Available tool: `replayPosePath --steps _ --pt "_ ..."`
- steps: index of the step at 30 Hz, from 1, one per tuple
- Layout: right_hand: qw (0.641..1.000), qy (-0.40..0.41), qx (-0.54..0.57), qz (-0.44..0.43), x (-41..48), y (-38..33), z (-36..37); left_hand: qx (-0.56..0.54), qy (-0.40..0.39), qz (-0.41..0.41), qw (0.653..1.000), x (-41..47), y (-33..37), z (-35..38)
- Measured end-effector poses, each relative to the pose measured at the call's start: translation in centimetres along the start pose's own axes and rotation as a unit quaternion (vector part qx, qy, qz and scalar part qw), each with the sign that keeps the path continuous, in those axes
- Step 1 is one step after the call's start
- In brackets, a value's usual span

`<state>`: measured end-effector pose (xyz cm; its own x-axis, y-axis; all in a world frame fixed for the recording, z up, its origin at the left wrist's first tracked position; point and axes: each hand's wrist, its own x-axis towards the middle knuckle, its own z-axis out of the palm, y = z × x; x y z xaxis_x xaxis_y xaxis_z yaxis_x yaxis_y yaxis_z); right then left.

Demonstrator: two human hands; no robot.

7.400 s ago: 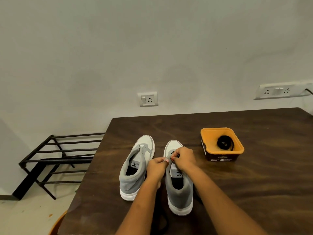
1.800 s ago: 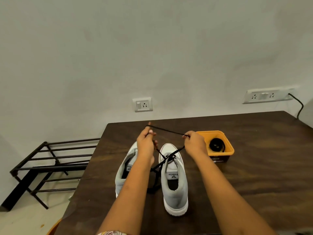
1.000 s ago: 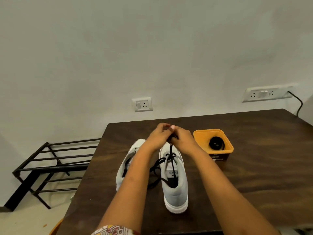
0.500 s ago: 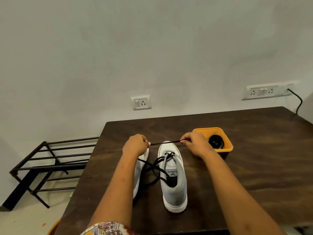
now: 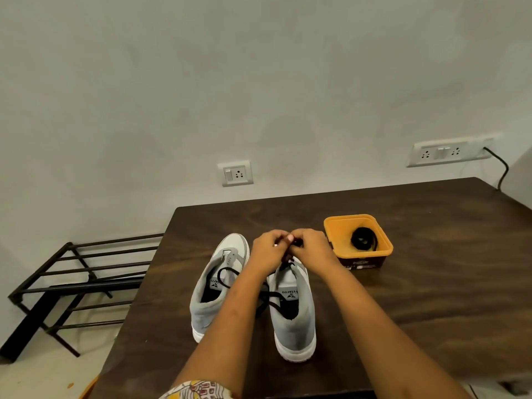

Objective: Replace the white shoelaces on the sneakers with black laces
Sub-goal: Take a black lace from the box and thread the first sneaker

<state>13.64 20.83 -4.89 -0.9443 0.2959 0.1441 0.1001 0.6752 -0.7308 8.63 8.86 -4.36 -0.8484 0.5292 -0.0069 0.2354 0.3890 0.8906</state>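
left hand (image 5: 269,250) and right hand (image 5: 312,249) touch over the right-side sneaker (image 5: 293,321) toe, fingers curled tight, looks like both pinch the black lace (image 5: 273,297)

I see a home room: metal shoe rack (image 5: 80,272) left of the wooden table (image 5: 431,289), wall sockets (image 5: 237,173) behind it

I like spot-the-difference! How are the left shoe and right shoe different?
The right shoe has black lace threaded at its front, pinched by the left hand and right hand; the left shoe only has a loose loop across its tongue. The right shoe sits nearer, the left shoe farther back. Both are grey and white, toes toward the wall.
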Motion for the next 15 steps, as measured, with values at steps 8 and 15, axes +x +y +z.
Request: replayPosePath --steps 8,15 --pt "0.988 -0.051 0.038 0.144 -2.0 2.1 2.3 0.131 0.033 -0.053 0.989 -0.5 -2.4 -0.9" --pt "0.979 0.057 -0.006 0.195 -3.5 3.0 4.7 0.202 0.042 -0.04 0.978 -1.4 -2.3 1.8"
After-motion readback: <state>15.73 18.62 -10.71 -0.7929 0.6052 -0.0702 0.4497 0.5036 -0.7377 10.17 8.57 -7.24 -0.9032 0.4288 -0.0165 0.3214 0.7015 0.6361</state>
